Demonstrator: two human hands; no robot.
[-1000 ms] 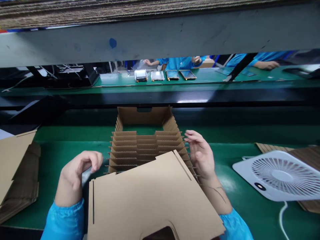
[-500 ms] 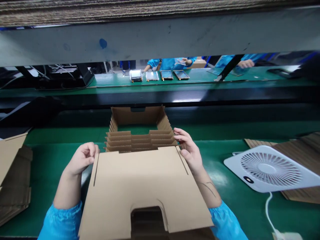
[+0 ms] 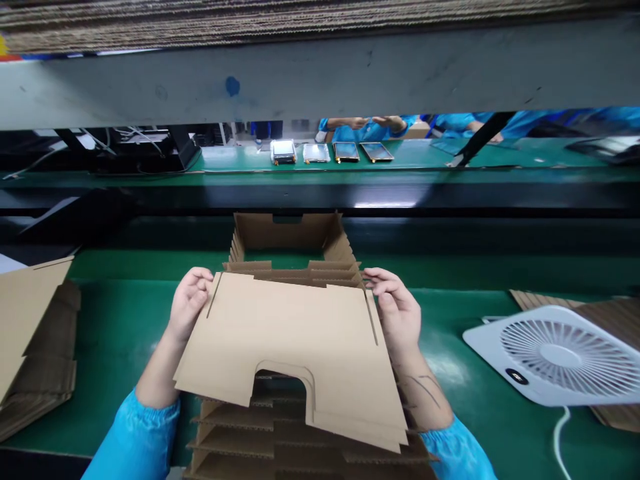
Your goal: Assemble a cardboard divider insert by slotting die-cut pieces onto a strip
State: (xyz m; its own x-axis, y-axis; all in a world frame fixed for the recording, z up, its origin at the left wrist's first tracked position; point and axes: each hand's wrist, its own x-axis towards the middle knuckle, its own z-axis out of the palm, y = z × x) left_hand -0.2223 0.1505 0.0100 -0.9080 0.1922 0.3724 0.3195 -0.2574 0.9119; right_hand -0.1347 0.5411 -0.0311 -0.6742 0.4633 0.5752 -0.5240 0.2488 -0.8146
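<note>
Worktable [image 3: 120, 320] – green, spread beneath the fingers and well out to either side of them. Cardboard dividers [image 3: 235, 440] stood on it in a row between the two hands, some beyond the fingertips, others nearer the wearer; their on-edge, even spacing was probably what kept them upright. Cardboard panel [image 3: 287, 320] lay between left and right fingers, above the dividers, far corners at the fingertips, notched near edge well apart from both hands. Doubled outline there suggested more than one sheet; count uncertain. Fan [image 3: 565, 360] sat tilted, well to the right of the right fingers, presumably placed there to leave the middle free.

Left hand [image 3: 193, 300]: fingers curled, thumb and forefinger pinching the panel's far left corner. Right hand [image 3: 397, 307]: fingers loosely spread at the far right corner; whether the thumb pressed the panel could not be told. Corner hold – judged to keep the panel square over the dividers. Left slot [image 3: 215, 295] and right slot [image 3: 371, 318] each lay just inward of the nearest fingers.
</note>
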